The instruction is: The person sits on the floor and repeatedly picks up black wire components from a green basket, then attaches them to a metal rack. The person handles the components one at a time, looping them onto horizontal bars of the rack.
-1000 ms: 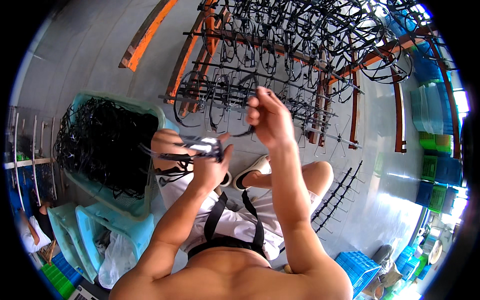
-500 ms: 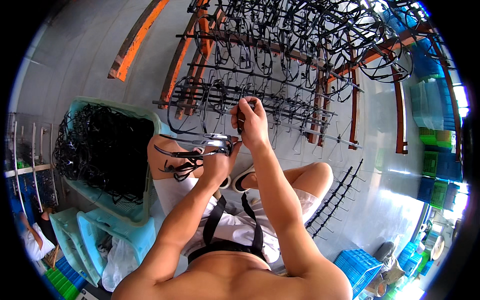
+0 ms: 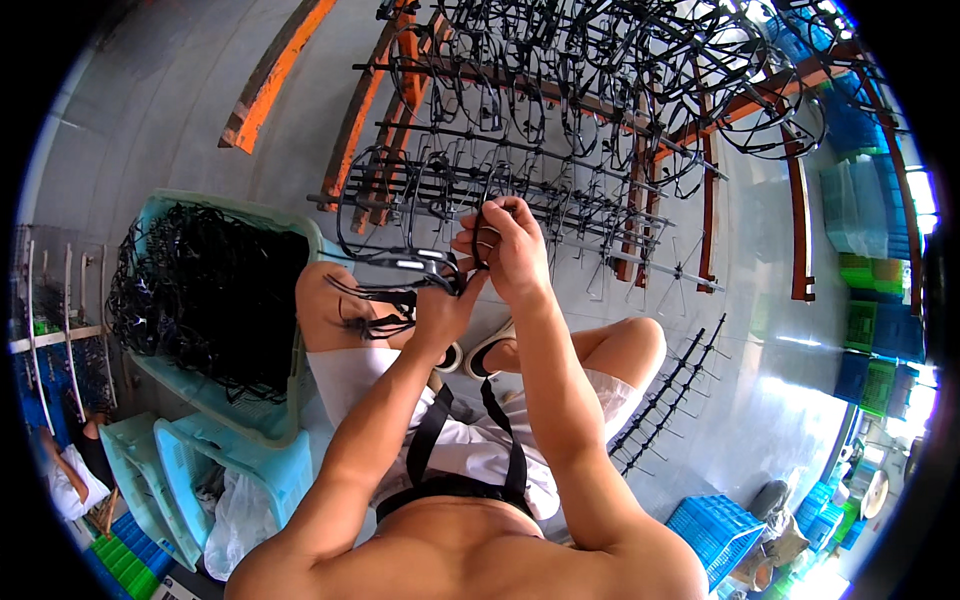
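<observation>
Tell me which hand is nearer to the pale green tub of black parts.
Left. The left hand is to the right of the tub, gripping black pieces. The right hand is farther right and slightly farther forward.

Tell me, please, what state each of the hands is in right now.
Left hand: closed, holding a bunch of thin black curved parts.
Right hand: closed, pinching a slim black piece.

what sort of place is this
Likely a factory workshop: a rack hung with black parts, a tub heaped with black pieces, and stacked blue and green crates.
</observation>
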The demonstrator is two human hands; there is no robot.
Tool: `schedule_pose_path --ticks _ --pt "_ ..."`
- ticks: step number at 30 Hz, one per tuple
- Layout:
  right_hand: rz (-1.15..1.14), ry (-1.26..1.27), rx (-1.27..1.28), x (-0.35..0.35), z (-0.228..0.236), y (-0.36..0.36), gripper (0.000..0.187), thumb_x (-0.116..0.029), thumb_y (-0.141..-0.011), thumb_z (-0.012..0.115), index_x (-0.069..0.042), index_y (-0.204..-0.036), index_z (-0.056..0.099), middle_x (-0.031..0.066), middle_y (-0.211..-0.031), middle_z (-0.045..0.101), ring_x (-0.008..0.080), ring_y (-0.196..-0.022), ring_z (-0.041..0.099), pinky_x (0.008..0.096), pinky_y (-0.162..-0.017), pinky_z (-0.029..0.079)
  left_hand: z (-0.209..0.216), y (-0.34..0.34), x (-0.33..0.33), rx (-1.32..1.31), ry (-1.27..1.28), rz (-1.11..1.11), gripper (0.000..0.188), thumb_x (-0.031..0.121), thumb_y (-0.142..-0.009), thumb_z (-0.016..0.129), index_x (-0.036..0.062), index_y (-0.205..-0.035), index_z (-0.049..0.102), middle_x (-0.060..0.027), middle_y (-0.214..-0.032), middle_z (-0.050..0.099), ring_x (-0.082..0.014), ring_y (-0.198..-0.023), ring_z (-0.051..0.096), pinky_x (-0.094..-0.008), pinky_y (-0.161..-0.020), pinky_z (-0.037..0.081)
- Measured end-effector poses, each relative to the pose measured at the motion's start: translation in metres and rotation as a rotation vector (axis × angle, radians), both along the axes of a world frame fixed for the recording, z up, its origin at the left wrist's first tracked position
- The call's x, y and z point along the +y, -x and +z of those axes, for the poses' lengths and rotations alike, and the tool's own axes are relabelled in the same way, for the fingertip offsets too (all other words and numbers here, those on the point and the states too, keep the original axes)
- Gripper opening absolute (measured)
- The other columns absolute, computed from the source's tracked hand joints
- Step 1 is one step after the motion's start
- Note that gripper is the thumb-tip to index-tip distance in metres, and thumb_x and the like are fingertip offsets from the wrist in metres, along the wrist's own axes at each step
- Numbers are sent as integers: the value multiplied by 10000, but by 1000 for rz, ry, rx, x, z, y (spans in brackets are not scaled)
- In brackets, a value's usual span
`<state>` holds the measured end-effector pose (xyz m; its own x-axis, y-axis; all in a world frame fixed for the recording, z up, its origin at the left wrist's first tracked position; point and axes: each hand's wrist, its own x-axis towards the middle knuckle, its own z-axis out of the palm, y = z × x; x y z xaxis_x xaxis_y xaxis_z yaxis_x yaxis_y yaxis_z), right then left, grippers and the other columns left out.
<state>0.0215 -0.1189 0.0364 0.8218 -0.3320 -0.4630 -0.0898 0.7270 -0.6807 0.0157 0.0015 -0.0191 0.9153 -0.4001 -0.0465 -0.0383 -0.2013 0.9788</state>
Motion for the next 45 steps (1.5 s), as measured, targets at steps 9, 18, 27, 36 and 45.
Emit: schedule_pose_path --ticks 9,18,27,36,45 --pt "49 68 25 -6 1 2 146 -153 -920 545 -71 -953 429 118 -836 601 204 -663 615 353 -548 543 2 -10 1 241 -14 -96 291 250 -802 709 -2 -714 593 -7 -608 554 -71 -562 450 -274 -496 356" --pt "57 107 -5 -7 -7 6 161 -140 -915 544 -44 -1006 451 129 -859 604 195 -692 616 323 -579 529 0 -5 4 373 24 -139 218 227 -830 661 20 -858 597 15 -646 539 -81 -591 479 -254 -545 374" --pt "414 1090 -313 14 31 75 389 -233 -894 622 33 -1156 511 152 -983 578 209 -895 560 320 -802 467 88 32 44 619 878 237 393 394 -945 511 32 -1062 610 -46 -914 567 -158 -859 528 -307 -827 434" --pt "416 540 -231 15 36 99 204 -142 -903 613 18 -1020 566 37 -904 579 93 -808 538 247 -724 461 100 19 55 577 731 -92 377 108 -858 609 17 -1217 538 -114 -1046 592 -200 -1000 570 -327 -852 472" --pt "519 809 -257 -20 49 116 440 -309 -916 599 33 -1175 504 93 -998 587 172 -929 551 315 -849 443 92 25 59 871 941 -124 183 163 -909 522 51 -1030 602 -117 -841 646 -288 -866 604 -372 -630 501"
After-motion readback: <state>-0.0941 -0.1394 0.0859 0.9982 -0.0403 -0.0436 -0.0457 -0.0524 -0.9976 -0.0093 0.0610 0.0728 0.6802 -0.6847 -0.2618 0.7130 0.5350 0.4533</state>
